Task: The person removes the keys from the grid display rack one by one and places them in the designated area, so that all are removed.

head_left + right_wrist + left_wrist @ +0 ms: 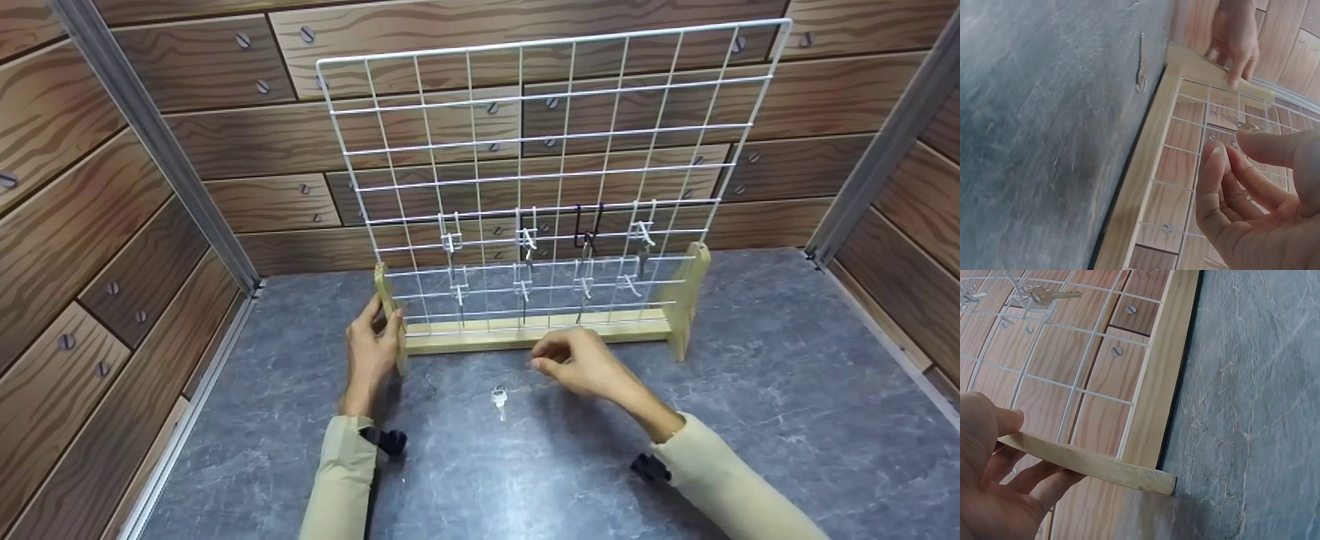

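My left hand [371, 349] grips the left wooden end piece of the stand [1095, 467], thumb on one side and fingers on the other. White wire grid [517, 161] rises from this stand. My right hand [583, 364] is in front of the stand's base bar, fingers loosely curled, with nothing seen between thumb and fingertips. On the table to its left lies a key [500, 403] with a small ring, apart from both hands. Several keys hang from hooks on the lower grid, among them a brass-coloured key [1055, 295].
White hooks [460, 292] stick out in two rows, with one dark hook [588, 229] in the upper row. The grey marbled tabletop [780, 375] is bounded by wood-patterned walls [217, 135] and metal corner posts [157, 142].
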A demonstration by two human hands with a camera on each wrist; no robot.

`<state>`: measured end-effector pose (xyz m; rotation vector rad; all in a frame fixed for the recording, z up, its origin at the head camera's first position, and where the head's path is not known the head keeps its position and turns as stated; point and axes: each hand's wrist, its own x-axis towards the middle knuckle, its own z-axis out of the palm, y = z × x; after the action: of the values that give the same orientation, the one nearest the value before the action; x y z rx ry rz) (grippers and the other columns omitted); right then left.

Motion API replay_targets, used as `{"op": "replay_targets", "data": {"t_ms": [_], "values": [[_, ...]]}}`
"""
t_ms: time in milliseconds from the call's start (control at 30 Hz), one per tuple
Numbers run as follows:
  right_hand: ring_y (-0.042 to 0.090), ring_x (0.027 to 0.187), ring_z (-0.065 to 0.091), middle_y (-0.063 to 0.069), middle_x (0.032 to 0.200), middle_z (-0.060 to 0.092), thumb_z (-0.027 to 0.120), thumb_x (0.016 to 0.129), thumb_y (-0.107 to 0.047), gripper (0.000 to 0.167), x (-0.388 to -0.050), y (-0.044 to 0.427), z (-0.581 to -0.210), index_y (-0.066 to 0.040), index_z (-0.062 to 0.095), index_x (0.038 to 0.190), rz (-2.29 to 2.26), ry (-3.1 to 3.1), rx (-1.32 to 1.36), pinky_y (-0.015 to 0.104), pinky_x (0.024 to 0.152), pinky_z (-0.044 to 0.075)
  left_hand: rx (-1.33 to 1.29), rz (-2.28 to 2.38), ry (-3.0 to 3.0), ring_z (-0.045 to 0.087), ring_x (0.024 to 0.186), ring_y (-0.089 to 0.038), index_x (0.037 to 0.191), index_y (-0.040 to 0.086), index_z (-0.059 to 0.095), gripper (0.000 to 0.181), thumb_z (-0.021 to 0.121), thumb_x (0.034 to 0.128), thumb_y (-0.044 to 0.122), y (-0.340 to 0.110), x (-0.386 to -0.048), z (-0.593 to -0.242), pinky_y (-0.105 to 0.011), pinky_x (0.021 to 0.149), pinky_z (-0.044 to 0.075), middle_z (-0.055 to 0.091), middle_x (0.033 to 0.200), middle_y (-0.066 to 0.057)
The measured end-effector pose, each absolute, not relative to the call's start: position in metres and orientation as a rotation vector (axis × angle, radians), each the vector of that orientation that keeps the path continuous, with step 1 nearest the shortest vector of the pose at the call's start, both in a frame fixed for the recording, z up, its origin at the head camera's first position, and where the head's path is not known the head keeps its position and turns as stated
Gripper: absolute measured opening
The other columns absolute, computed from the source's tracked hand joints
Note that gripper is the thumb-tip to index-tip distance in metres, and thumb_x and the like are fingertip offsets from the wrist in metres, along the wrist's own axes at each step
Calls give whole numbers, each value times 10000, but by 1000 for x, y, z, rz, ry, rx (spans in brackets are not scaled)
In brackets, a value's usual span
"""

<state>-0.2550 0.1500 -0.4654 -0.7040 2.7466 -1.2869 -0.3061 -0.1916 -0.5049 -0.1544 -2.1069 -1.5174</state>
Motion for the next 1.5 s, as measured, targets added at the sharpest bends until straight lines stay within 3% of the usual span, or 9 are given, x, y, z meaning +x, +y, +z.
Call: {"op": "replay_targets", "data": {"t_ms": [467,733,1133,1500], "values": [[161,767,739,113,937,803,768,968,-99,139,-241,170,-456,-14,794,1075,-1566,2764,-583,235,695,631,-130,-1470,-2160,749,1120,-442,1461,-32,616,474,717,1003,36,-193,-304,-504,-524,965,633,737,1268,-270],[181,808,745,130,968,808,787,943,-46,134,-244,179,-455,12,794,1064,-1701,2868,-460,203,767,613,-132,-1477,-2139,744,1125,-456,1461,-38,614,483,721,994,21,-192,-304,-504,-514,956,635,721,1291,-284],[24,782,686,210,963,782,769,938,18,80,-257,186,-463,41,779,1014,-2053,2869,-238,154,730,607,-134,-1468,-2143,749,1107,-457,1457,-37,617,480,725,994,31,-192,-305,-505,-527,941,641,732,1259,-290],[9,789,694,251,997,765,758,954,11,131,-265,184,-469,73,762,1069,-2185,2852,-194,135,703,598,-143,-1493,-2138,739,1119,-476,1465,-42,607,482,714,998,14,-193,-306,-507,-538,941,637,718,1294,-291]]}}
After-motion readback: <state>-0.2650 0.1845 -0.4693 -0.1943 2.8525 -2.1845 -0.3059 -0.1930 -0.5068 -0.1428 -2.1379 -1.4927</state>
